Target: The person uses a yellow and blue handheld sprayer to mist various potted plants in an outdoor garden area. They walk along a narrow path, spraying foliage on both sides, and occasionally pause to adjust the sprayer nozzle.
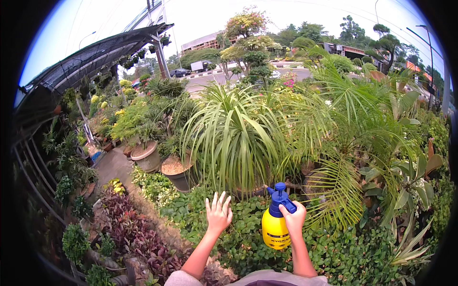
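Observation:
A yellow pump spray bottle with a blue head hangs upright in my right hand, which grips its blue handle. The nozzle points left, towards the lower leaves of a ponytail palm. My left hand is raised below the palm's drooping leaf tips, fingers spread, with nothing held in it. Low leafy green plants lie beneath both hands. Whether any leaf tip touches my left fingers, I cannot tell.
Black and grey plant pots stand at the left, beside a paved path. Reddish-purple foliage borders it. Feathery palm fronds reach close to the bottle from the right. Beyond the plants runs a road with parked vehicles.

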Demonstrator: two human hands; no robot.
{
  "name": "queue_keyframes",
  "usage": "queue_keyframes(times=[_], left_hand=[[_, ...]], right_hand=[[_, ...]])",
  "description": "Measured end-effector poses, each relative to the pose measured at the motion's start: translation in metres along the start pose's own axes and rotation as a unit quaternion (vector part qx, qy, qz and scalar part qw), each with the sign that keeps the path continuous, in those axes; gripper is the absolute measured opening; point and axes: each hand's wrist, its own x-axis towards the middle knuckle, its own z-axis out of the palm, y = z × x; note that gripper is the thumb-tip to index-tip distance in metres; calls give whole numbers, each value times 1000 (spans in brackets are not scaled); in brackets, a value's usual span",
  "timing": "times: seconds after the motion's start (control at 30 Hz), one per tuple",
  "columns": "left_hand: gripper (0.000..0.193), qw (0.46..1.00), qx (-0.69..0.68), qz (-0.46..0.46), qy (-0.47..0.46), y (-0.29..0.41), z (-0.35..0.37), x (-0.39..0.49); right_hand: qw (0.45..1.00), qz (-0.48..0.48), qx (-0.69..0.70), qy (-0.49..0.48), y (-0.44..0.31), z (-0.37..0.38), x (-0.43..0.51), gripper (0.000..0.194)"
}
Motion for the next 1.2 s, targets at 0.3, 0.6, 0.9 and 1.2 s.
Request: queue_keyframes(times=[0.3,0.6,0.9,1.2], left_hand=[[49,896,-159,-411,50,-25,-31,-80],[78,832,-470,-247,-163,68,-49,-96],[104,897,-382,-221,-2,78,-86,-45],[102,895,-395,-200,-55,109,-61,-55]], right_hand=[[953,2,286,-102,-73,18,-39,23],[984,-60,43,-162,-48,30,-64,23],[955,-80,254,-129,-115,16,-65,22],[964,17,245,-106,-84,7,-50,17]])
